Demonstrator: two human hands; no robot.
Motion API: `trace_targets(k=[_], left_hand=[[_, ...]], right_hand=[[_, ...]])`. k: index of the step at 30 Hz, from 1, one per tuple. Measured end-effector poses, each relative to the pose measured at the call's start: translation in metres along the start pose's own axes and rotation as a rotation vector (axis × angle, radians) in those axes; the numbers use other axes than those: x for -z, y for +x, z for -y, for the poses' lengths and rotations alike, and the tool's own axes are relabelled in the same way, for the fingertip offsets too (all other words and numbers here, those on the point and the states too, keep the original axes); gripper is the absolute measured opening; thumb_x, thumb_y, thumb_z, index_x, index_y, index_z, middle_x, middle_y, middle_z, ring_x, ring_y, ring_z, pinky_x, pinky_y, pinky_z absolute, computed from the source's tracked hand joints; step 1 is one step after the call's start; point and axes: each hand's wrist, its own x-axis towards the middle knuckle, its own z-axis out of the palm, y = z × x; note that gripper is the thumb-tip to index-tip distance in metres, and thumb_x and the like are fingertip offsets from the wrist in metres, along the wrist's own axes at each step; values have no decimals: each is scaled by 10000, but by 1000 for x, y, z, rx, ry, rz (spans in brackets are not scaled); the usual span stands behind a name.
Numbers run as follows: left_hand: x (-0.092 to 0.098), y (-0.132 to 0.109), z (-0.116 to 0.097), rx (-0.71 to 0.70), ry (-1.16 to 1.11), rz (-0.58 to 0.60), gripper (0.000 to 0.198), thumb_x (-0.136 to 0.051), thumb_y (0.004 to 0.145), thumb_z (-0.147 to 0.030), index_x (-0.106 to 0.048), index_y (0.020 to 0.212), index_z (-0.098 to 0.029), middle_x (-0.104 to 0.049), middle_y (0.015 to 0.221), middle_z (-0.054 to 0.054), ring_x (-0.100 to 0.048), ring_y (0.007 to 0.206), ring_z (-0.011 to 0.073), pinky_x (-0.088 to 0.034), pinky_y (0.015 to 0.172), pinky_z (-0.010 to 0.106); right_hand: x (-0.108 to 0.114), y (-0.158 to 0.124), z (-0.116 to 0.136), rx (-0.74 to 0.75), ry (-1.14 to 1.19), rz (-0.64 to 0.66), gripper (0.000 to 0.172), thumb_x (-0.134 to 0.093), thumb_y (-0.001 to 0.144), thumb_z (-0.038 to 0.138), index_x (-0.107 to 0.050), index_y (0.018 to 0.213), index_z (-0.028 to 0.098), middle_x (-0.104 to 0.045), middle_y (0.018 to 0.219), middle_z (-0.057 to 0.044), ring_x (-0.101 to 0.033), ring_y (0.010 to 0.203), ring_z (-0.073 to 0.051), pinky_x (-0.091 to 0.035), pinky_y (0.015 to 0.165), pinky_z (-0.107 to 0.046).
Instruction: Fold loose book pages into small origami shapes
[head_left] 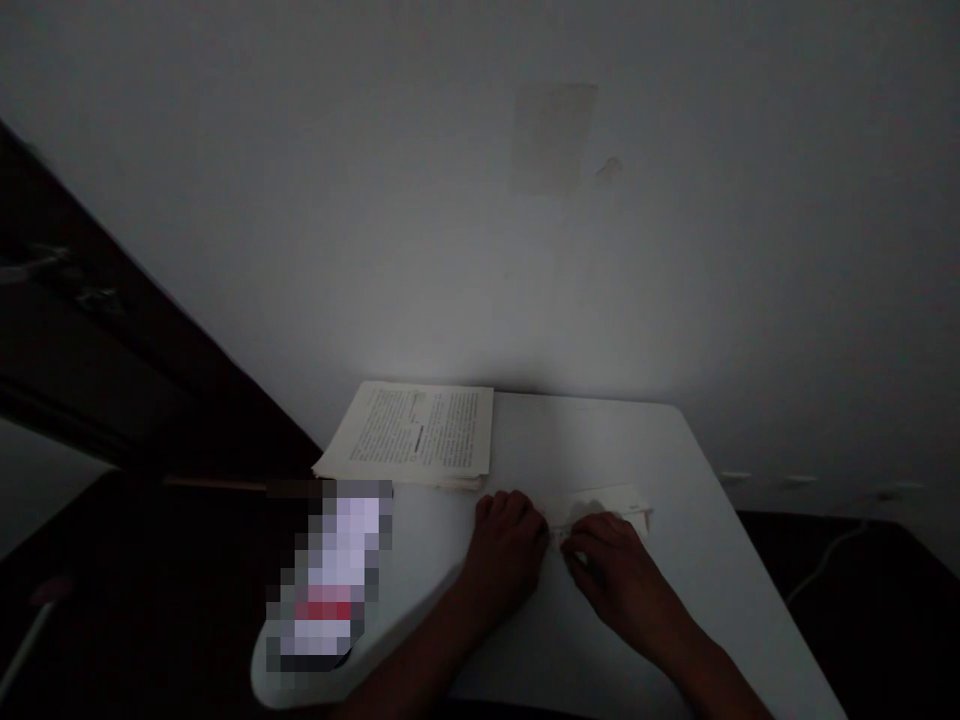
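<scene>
Both my hands rest on a white table (pixel 697 560) in dim light. My left hand (pixel 510 545) lies with curled fingers pressed on the left part of a folded sheet of white paper (pixel 607 503). My right hand (pixel 619 570) pinches the same paper near its middle, fingers closed on a fold. The paper lies flat on the table just beyond my fingertips, and part of it is hidden under my hands.
A stack of printed pages (pixel 416 435) lies at the table's far left corner. A blurred-out object (pixel 334 575) sits at the near left edge. A pale wall (pixel 480 200) stands behind the table. Dark furniture (pixel 90 330) fills the left.
</scene>
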Motion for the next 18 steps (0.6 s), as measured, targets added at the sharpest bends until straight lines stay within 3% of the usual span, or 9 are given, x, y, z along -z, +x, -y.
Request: trace_targets(k=[9,13,18], left_hand=[[0,1,-4,115,-46,-40,139,-572,774,-218,-520,901,-193,-513,920,25,-455,879,202,-336,818,387],[-3,2,-3,121,-43,-66,116,-582,767,-212,-532,870,-191,-516,906,28,-456,869,205,-346,805,390],[-8,-1,2,55,-30,-132,63,-526,819,-215,-567,789,-178,-535,866,43,-475,852,196,-370,797,381]], right_hand=[[0,0,0,18,-19,-12,165,-516,805,157,-621,912,224,-605,857,-31,-530,857,-186,-385,804,-361],[-3,0,2,29,-62,-31,335,-529,798,156,-587,1111,259,-604,902,-43,-518,891,-202,-387,812,-373],[-9,0,1,13,-116,-42,351,-536,798,172,-587,1134,258,-595,888,-50,-516,861,-209,-392,776,-375]])
